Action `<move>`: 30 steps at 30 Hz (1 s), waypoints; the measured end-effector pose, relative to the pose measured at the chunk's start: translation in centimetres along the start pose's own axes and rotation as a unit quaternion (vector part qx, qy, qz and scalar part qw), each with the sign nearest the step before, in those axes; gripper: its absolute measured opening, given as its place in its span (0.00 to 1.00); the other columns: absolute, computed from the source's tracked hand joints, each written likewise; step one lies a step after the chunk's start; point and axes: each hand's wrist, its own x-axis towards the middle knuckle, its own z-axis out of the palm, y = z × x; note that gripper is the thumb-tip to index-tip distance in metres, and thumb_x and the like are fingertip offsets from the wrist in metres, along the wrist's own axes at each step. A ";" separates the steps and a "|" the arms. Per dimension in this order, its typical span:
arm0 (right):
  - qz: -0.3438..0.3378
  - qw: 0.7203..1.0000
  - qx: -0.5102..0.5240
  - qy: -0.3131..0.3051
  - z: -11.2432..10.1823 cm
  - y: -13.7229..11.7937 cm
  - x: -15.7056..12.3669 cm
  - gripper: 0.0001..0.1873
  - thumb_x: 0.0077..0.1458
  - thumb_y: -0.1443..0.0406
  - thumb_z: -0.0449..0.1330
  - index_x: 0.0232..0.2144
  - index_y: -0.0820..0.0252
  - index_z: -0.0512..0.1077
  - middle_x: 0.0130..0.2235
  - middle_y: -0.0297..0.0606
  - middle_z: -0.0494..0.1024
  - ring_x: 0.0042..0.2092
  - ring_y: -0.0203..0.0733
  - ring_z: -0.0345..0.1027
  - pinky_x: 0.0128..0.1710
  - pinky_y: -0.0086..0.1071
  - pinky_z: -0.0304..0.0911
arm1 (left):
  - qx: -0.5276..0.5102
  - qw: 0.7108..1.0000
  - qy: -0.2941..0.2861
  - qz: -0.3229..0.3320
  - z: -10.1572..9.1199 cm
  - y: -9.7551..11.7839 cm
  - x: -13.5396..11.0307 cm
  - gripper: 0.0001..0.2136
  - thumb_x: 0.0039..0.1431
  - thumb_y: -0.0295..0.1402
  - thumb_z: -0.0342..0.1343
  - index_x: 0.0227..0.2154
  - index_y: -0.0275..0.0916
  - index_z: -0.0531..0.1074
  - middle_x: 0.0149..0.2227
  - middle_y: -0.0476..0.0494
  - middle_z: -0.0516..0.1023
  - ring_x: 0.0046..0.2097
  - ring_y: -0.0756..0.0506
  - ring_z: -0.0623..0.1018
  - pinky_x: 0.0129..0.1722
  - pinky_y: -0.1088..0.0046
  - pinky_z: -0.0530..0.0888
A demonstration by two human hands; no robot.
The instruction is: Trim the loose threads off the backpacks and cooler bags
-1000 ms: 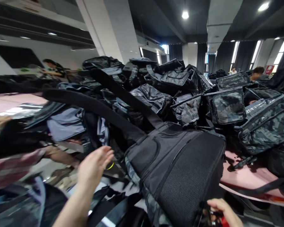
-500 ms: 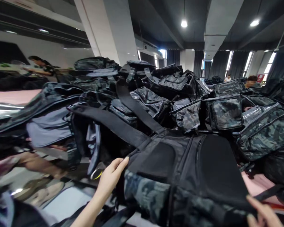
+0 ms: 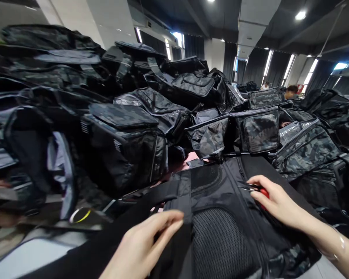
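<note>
A black backpack (image 3: 221,240) with mesh back padding and camouflage trim lies in front of me, back panel up. Its dark shoulder strap (image 3: 104,236) runs off to the lower left. My left hand (image 3: 148,240) has its fingers pressed together at the strap end of the panel, gripping the backpack there. Over the panel's far part, my right hand (image 3: 273,197) holds small thread snips (image 3: 263,191) with a red handle. Their metal tips point left, close to the zipper seam. The palm hides part of the snips.
Piled camouflage backpacks (image 3: 125,143) rise behind and to the left, with several more (image 3: 308,151) at the right. A pink surface (image 3: 189,159) shows between them. At lower left are a pale board (image 3: 31,252) and a dark round object with a yellow stripe (image 3: 80,215). A person (image 3: 291,91) is far back.
The backpack has turned, its straps now toward my lower left. My left hand has shifted to the strap end. My right hand has left the lower-right edge and now shows snips over the panel.
</note>
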 end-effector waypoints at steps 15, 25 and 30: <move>-0.045 0.995 -0.005 -0.086 7.9 1.9 6.1 0.07 0.50 0.67 0.63 0.34 0.59 0.70 0.35 0.35 0.73 0.37 0.38 0.66 0.37 0.30 0.60 | 0.003 1.000 0.016 0.006 4.9 -0.4 5.1 0.12 0.57 0.40 0.44 0.24 0.40 0.67 0.26 0.48 0.74 0.28 0.47 0.72 0.31 0.72 0.68; -0.082 0.987 -0.086 -0.108 8.1 1.2 5.5 0.06 0.52 0.65 0.62 0.35 0.58 0.70 0.35 0.34 0.72 0.37 0.38 0.66 0.36 0.29 0.58 | -0.048 0.998 0.031 -0.016 5.1 0.1 4.8 0.12 0.56 0.41 0.45 0.23 0.40 0.66 0.25 0.49 0.73 0.27 0.48 0.71 0.32 0.72 0.67; -0.057 0.988 -0.073 -0.125 8.2 1.1 5.6 0.05 0.52 0.64 0.62 0.34 0.57 0.71 0.34 0.33 0.73 0.37 0.38 0.66 0.36 0.29 0.57 | -0.052 0.998 0.018 -0.006 5.1 0.2 4.8 0.12 0.57 0.41 0.45 0.24 0.40 0.66 0.26 0.49 0.73 0.28 0.48 0.71 0.33 0.72 0.68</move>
